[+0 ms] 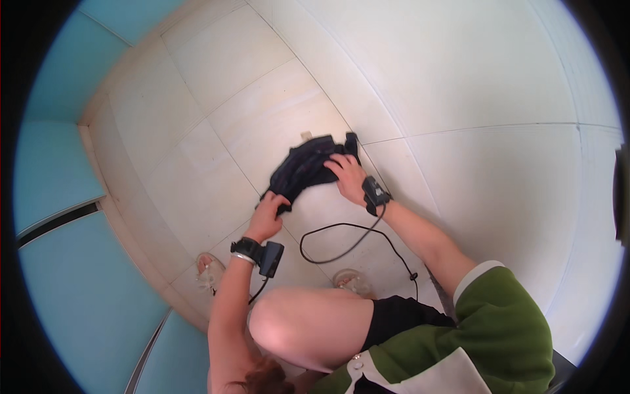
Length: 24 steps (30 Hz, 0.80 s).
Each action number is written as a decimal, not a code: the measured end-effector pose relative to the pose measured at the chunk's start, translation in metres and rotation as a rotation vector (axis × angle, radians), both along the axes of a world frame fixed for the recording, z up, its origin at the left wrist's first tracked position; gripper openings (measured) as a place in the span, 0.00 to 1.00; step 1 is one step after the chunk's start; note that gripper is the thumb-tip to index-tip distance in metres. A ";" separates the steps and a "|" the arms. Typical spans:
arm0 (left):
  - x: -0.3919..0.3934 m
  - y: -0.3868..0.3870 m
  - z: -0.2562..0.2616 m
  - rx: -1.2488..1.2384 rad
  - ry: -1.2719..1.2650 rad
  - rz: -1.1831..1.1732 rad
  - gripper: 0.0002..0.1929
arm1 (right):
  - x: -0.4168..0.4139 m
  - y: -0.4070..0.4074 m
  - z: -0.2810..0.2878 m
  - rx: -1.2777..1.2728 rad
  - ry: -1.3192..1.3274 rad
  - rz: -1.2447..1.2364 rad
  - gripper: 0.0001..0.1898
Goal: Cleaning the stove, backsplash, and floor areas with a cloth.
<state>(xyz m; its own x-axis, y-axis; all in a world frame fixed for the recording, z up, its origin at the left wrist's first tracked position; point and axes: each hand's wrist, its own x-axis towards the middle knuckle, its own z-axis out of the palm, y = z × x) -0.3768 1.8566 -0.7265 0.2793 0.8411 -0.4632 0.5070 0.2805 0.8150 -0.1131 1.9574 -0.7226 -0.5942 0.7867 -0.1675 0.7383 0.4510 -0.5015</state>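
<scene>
A dark, crumpled cloth garment [305, 165] lies on the pale tiled floor, stretched in a curve between my hands. A small beige tag sticks out at its far edge. My left hand [268, 214] has its fingers closed on the garment's near left end. My right hand [347, 175] rests on the right part with fingers spread; whether they pinch the cloth cannot be told. Both wrists carry black strapped devices with cables.
A black cable [339, 224] loops over the floor between my arms. My sandalled feet stand on the tiles [236, 123] below. Blue cabinet fronts [93, 276] rise at the left, and a pale wall [472, 74] at the right.
</scene>
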 end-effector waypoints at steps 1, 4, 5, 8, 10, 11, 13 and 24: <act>-0.007 0.017 0.002 -0.053 -0.070 -0.038 0.22 | -0.001 0.017 0.009 -0.040 -0.027 0.013 0.29; -0.025 0.066 0.006 -0.256 -0.238 -0.180 0.23 | -0.001 0.047 0.041 -0.195 -0.144 0.005 0.30; -0.044 0.090 0.002 -0.242 -0.214 -0.247 0.23 | -0.015 0.062 0.050 -0.248 -0.173 0.005 0.29; -0.081 0.140 0.016 -0.389 -0.184 -0.377 0.20 | -0.034 0.081 0.083 -0.491 -0.271 0.034 0.29; -0.120 0.142 0.021 -0.472 -0.464 -0.312 0.19 | -0.053 0.092 0.081 -0.695 -0.266 0.100 0.25; -0.139 0.164 0.033 -0.474 -0.432 -0.279 0.19 | -0.063 0.113 0.088 -0.855 -0.320 0.134 0.23; -0.163 0.211 0.042 -0.666 -0.474 -0.180 0.18 | -0.089 0.161 0.085 -1.017 -0.422 0.192 0.19; -0.303 0.144 0.146 -0.292 -0.105 0.708 0.17 | -0.323 0.246 0.106 -0.431 0.174 0.406 0.20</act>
<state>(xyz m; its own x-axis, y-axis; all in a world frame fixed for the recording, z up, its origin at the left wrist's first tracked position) -0.6798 2.0005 -0.5809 -0.2250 0.6831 -0.6948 0.0508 0.7203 0.6918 -0.4357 2.2029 -0.6171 -0.8792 0.3753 -0.2937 0.4414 0.4091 -0.7986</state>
